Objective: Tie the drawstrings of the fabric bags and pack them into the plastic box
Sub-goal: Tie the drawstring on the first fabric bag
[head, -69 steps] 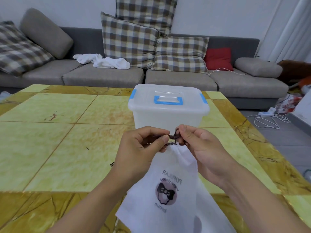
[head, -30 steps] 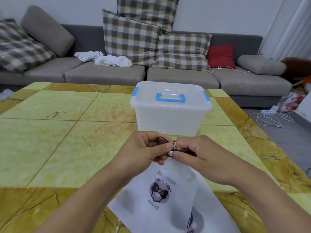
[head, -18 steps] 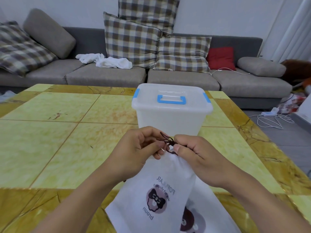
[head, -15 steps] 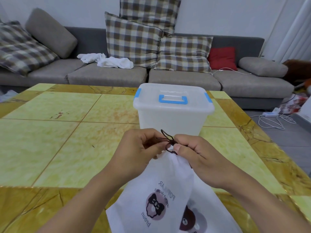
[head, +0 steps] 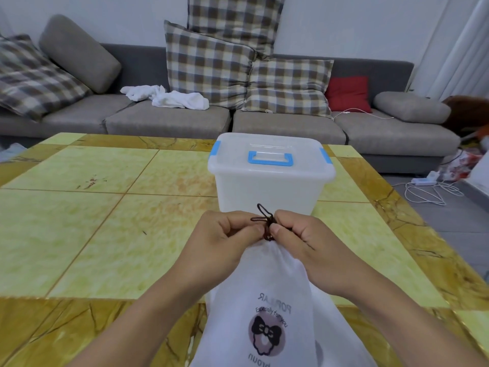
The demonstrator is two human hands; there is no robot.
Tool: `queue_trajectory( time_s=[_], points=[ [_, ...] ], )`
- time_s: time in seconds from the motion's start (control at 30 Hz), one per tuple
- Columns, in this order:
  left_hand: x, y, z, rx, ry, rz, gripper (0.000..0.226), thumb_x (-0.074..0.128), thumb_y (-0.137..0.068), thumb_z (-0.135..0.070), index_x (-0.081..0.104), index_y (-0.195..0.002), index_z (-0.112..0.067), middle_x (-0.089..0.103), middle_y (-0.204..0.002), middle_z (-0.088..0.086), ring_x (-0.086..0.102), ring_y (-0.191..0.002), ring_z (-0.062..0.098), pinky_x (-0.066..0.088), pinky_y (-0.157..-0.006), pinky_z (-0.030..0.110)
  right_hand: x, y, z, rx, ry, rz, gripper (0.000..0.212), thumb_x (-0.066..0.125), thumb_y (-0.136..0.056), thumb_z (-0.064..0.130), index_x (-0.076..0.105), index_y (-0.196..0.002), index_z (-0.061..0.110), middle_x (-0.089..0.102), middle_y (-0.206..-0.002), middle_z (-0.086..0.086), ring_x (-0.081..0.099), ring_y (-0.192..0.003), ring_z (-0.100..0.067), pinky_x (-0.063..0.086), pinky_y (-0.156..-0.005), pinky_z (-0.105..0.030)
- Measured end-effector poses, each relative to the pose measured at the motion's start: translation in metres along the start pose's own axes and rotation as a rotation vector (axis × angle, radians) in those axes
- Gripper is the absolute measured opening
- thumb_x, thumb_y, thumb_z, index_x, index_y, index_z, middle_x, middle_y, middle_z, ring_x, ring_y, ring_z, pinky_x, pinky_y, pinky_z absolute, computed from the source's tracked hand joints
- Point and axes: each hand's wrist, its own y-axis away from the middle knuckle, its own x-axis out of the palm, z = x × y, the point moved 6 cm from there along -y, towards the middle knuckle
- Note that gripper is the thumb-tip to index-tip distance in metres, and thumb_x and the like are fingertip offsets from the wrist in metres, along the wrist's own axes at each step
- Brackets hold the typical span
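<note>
Hands knotting a bag's cord at the near edge of the table

Both of our hands meet just in front of the plastic box (head: 267,186), working the dark drawstring (head: 265,221) of a white fabric bag (head: 267,308). Our left hand (head: 225,242) has its fingers curled in, thumb and forefinger pinching the cord on its left side. Our right hand (head: 304,242) mirrors it, thumb pressed against curled fingers and pinching the cord from the right. Between the two thumbs the cord shows as a small tangle of loops, one loop standing up above the knuckles. We cannot tell whether the knot is pulled tight.

The bag's neck is gathered closed under the cord, and its body hangs down toward us past the near edge of the table (head: 79,234), with a printed bow-and-face logo and some lettering on its front. A second printed patch shows faintly behind it at the lower right; we cannot tell whether that is another bag.

The box stands upright near the far right of the table, translucent white, its lid on, with a blue handle (head: 270,158) on top and blue clips at both ends. Beyond the far edge runs a grey sofa (head: 172,123) with checked cushions, a red cushion (head: 347,92) and crumpled white cloth (head: 169,98)
</note>
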Motion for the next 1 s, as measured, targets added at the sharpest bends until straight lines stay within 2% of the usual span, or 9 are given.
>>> queue_trajectory(
  time_s=[0.17,0.3,0.43,0.57,0.63,0.7,0.8,0.93,1.0],
  points=[
    [0.003,0.004,0.0,-0.07,0.061,-0.069,0.003,0.081,-0.078,-0.01,0.08,-0.08,-0.011,0.079,-0.084,0.001,0.075,-0.078,0.009,0.052,-0.065,0.014,0.001,0.001,-0.005,0.062,-0.099,0.0,0.032,0.048,-0.096,0.031,0.044,-0.073,0.009,0.041,-0.068,0.002,0.037,-0.066,-0.015,0.031,-0.06,-0.033],
    [0.001,0.001,0.008,-0.119,0.045,-0.081,0.006,0.076,-0.083,-0.005,0.08,-0.087,-0.007,0.079,-0.091,0.0,0.075,-0.089,0.013,0.055,-0.074,0.017,0.005,0.002,-0.008,0.117,-0.2,0.045,0.039,0.048,-0.096,0.04,0.058,-0.09,0.003,0.055,-0.082,-0.02,0.046,-0.076,-0.028,0.038,-0.069,-0.051],
    [0.004,0.002,0.015,-0.216,0.07,-0.028,0.013,0.069,-0.092,-0.014,0.079,-0.096,-0.008,0.078,-0.095,0.008,0.074,-0.096,0.026,0.057,-0.082,0.03,0.005,0.0,-0.012,0.156,-0.283,0.051,0.043,0.05,-0.096,0.037,0.043,-0.08,-0.002,0.036,-0.074,-0.013,0.033,-0.067,-0.033,0.027,-0.063,-0.045],
    [0.009,0.005,0.016,-0.286,0.128,0.062,0.026,0.066,-0.095,-0.024,0.074,-0.1,0.0,0.075,-0.103,0.021,0.07,-0.103,0.039,0.054,-0.093,0.045,0.009,-0.002,-0.013,0.147,-0.315,0.047,0.04,0.05,-0.097,0.038,0.047,-0.079,0.003,0.04,-0.075,-0.01,0.035,-0.067,-0.035,0.029,-0.066,-0.042],
    [0.008,0.006,0.015,-0.27,0.106,0.051,0.034,0.075,-0.086,-0.031,0.073,-0.095,0.002,0.075,-0.099,0.022,0.072,-0.091,0.034,0.055,-0.083,0.039,0.012,-0.002,-0.013,0.134,-0.34,0.058,0.031,0.05,-0.097,0.032,0.049,-0.07,0.015,0.042,-0.073,-0.005,0.036,-0.067,-0.026,0.033,-0.062,-0.034],
    [0.008,0.005,0.014,-0.242,0.084,0.023,0.031,0.078,-0.081,-0.029,0.073,-0.089,0.001,0.076,-0.093,0.019,0.07,-0.079,0.025,0.052,-0.073,0.029,0.015,-0.001,-0.01,0.126,-0.363,0.072,0.029,0.05,-0.096,0.027,0.047,-0.072,0.011,0.043,-0.075,-0.005,0.037,-0.07,-0.02,0.033,-0.064,-0.033],
    [0.008,0.005,0.014,-0.228,0.065,0.034,0.026,0.073,-0.087,-0.027,0.075,-0.09,-0.001,0.076,-0.09,0.017,0.071,-0.078,0.024,0.053,-0.07,0.026,0.018,0.0,-0.014,0.187,-0.408,0.086,0.038,0.049,-0.097,0.029,0.042,-0.083,-0.005,0.042,-0.077,-0.015,0.037,-0.076,-0.024,0.031,-0.069,-0.039],
    [0.006,0.005,0.011,-0.223,0.092,0.054,0.024,0.068,-0.091,-0.024,0.075,-0.087,0.0,0.077,-0.088,0.016,0.072,-0.074,0.021,0.055,-0.064,0.02,0.02,-0.004,-0.02,0.328,-0.454,0.077,0.032,0.049,-0.096,0.028,0.039,-0.071,0.01,0.031,-0.067,-0.011,0.023,-0.068,-0.024,0.019,-0.058,-0.035],
    [0.007,0.006,0.011,-0.23,0.11,0.071,0.023,0.066,-0.092,-0.022,0.075,-0.078,-0.007,0.076,-0.081,0.013,0.069,-0.065,0.016,0.051,-0.055,0.018,0.018,-0.003,-0.017,0.264,-0.412,0.096,0.035,0.053,-0.089,0.033,0.04,-0.075,0.004,0.032,-0.069,-0.014,0.023,-0.069,-0.028,0.021,-0.056,-0.035]
  ],
)
